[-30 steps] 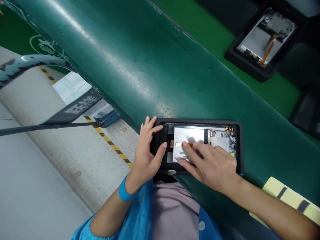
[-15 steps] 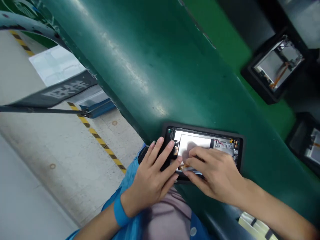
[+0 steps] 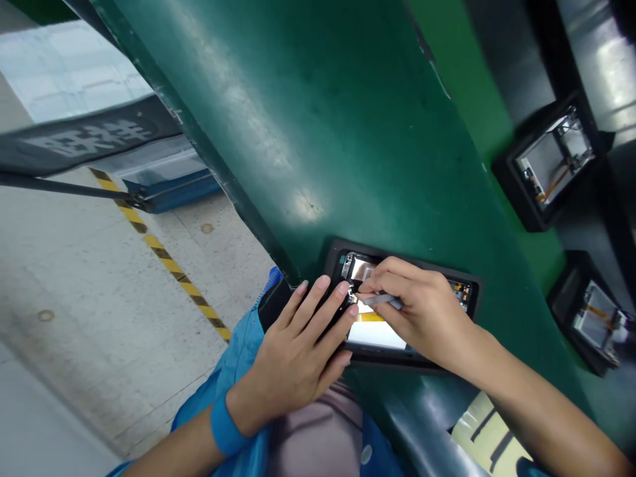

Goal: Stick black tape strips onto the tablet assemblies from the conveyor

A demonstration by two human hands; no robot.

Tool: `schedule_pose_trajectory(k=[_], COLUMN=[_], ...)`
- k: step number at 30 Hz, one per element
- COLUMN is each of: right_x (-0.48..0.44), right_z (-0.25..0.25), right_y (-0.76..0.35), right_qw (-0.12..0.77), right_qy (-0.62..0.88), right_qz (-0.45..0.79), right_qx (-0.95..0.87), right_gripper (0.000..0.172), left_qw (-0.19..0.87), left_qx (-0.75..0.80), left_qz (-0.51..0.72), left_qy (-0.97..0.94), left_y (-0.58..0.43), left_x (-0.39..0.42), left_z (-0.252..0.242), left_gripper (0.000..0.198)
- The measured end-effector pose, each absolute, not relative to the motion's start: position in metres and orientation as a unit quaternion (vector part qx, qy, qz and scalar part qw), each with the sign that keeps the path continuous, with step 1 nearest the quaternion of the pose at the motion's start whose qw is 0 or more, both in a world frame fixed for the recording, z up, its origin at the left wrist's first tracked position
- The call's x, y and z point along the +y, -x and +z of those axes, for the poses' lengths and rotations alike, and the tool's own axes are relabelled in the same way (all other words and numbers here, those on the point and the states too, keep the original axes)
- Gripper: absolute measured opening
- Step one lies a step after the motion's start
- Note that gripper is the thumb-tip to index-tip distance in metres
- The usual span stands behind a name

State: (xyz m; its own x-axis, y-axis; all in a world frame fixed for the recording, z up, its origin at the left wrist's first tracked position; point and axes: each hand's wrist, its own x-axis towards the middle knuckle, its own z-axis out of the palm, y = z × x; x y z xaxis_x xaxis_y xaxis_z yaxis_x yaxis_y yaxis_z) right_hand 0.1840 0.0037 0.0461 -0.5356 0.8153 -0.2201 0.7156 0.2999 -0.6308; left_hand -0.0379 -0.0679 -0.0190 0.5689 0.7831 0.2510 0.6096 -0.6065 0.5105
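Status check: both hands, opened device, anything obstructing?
Right hand gripping slim grey tool; left hand over left end of black holder. Opened device lying in holder, innards exposed. Both hands block part of the view.

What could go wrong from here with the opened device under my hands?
The grey tool in the right hand might slip and nick the orange strip close by. Its tip also points toward the left hand, so a slip could poke a finger. And the black frame lies near the edge of the green table, so a knock might tip it off.
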Motion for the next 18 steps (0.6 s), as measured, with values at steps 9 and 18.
schedule_pose_trajectory(k=[9,18], right_x=[0.010,-0.023], right_z=[0.048,0.051], right_y=[-0.182,-0.178], right_qw=[0.065,0.168], right_qy=[0.480,0.582], right_qz=[0.365,0.406], right_qx=[-0.795,-0.685], right_gripper=[0.017,0.019], left_qw=[0.196,0.246], left_qx=[0.402,0.395], left_qz=[0.247,0.286], left_qy=[-0.860,-0.838], left_y=[0.037,0.042], left_x=[-0.067,-0.065], left_z=[-0.020,-0.022], left_gripper=[0.046,0.048])
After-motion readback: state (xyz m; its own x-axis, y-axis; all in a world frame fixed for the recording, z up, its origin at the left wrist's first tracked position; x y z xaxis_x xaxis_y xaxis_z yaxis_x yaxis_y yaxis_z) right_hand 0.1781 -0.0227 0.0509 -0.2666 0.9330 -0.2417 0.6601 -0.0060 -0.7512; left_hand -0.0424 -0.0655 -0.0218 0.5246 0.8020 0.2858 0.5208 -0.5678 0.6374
